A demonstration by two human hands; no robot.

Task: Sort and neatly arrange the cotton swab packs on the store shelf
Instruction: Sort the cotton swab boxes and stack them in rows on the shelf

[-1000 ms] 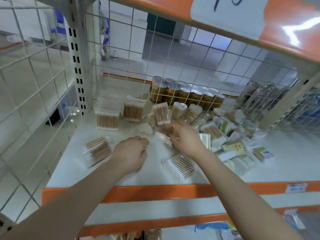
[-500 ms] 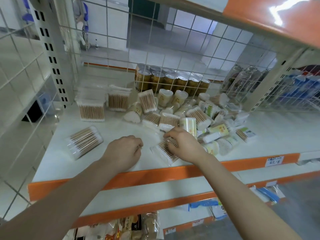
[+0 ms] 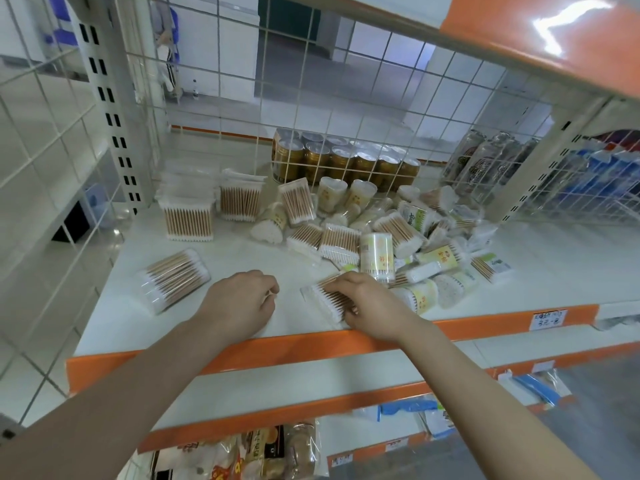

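the right hand (image 3: 372, 306) grips a clear cotton swab pack (image 3: 329, 301) of wooden-stemmed swabs at the shelf's (image 3: 242, 251) orange front edge (image 3: 311, 344), fingers curled over it. the left hand (image 3: 242, 301) rests beside it, fingers curled, holding nothing visible. another pack (image 3: 173, 280) lies left; a jumbled pile (image 3: 391, 244) crowds the right, bare shelf between.
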